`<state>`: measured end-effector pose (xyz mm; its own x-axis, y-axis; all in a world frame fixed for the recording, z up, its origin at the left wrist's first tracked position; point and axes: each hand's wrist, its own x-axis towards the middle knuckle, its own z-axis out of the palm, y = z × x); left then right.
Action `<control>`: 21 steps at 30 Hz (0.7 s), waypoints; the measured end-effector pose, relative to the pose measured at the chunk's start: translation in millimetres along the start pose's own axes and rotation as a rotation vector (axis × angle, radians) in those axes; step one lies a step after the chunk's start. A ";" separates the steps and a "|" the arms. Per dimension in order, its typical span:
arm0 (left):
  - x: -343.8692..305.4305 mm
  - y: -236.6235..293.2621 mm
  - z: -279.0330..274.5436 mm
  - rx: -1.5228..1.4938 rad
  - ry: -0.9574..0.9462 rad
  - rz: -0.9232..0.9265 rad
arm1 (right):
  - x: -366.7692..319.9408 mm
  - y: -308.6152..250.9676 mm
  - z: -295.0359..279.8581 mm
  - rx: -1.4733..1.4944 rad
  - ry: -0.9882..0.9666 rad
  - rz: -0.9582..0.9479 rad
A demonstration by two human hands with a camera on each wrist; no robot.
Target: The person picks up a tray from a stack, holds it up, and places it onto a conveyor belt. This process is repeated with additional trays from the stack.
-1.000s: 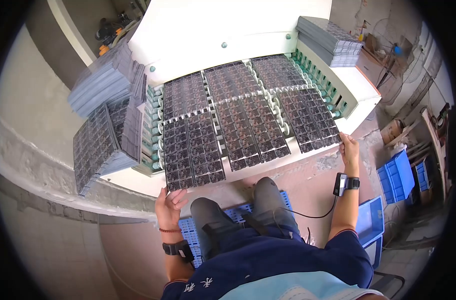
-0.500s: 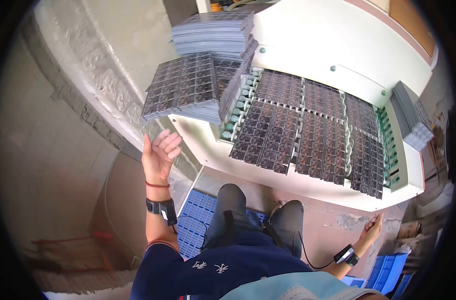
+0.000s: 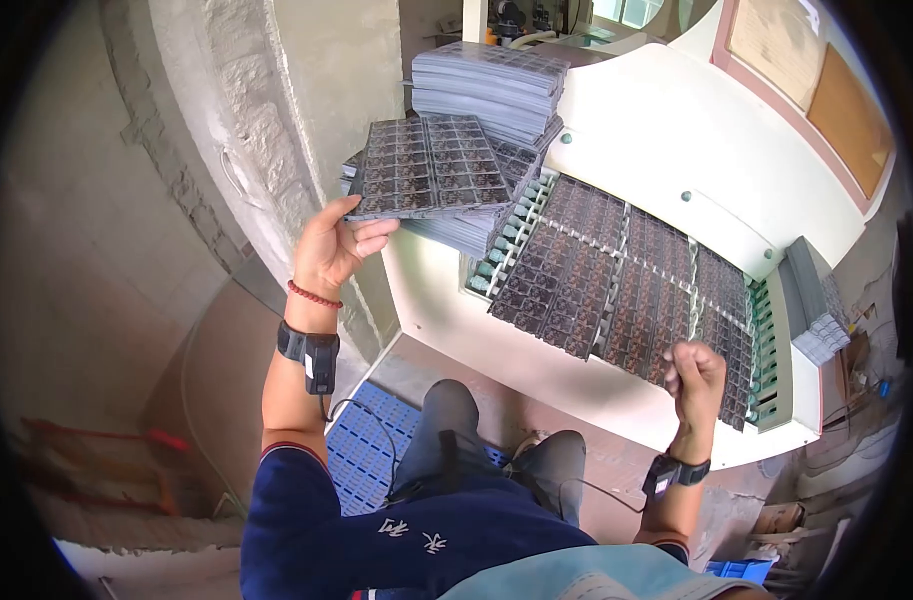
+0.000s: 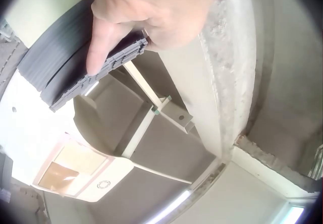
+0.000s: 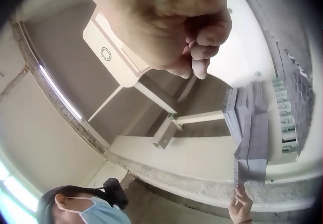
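In the head view, my left hand (image 3: 341,245) pinches the near left corner of a dark gridded panel (image 3: 431,165) on the left stack, thumb on top and fingers below. The left wrist view shows that thumb along the edge of the panels (image 4: 108,65); how many are gripped, I cannot tell. My right hand (image 3: 696,380) hovers above the near edge of the panels lying on the rollers (image 3: 631,310). Its fingers are curled, with nothing visible in them in the right wrist view (image 5: 174,32).
Behind the held panel rises a taller stack (image 3: 486,90). Another stack (image 3: 814,295) stands at the machine's right end. The white machine front (image 3: 516,375) curves before my knees, above a blue slatted mat (image 3: 361,470). A rough wall (image 3: 256,110) is at left.
The head view has turned left. My left hand has left the near panel edge and taken hold of the left stack's corner. My right hand let go of the panels, and its fingers have curled.
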<state>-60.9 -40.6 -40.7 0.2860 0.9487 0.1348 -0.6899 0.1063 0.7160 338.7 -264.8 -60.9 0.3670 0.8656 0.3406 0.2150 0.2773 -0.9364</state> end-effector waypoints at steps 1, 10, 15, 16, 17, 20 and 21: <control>0.7 -0.8 1.8 -0.004 -0.001 0.007 | 17.5 -10.6 15.7 -0.076 -0.063 0.055; 6.9 -5.0 7.3 0.153 0.115 -0.020 | 164.0 -35.4 146.7 -0.121 -0.366 0.096; 2.0 -3.3 13.5 0.160 0.141 -0.012 | 181.3 -36.4 177.6 -0.132 -0.420 0.246; 2.3 -3.7 12.8 0.156 0.130 -0.019 | 183.6 -33.5 178.5 -0.118 -0.448 0.261; 2.8 -4.6 12.0 0.151 0.116 -0.027 | 184.4 -31.2 179.1 -0.119 -0.447 0.262; 3.9 -8.6 5.9 0.167 0.084 -0.006 | 183.8 -24.9 174.1 0.079 -0.425 0.398; 2.2 -10.2 4.8 0.169 0.076 -0.013 | 183.3 -22.4 170.0 0.109 -0.435 0.407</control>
<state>-50.0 -41.1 -44.4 0.2386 0.9681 0.0768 -0.5627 0.0734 0.8234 247.3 -41.5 8.1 -0.0085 0.9958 -0.0911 0.0332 -0.0907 -0.9953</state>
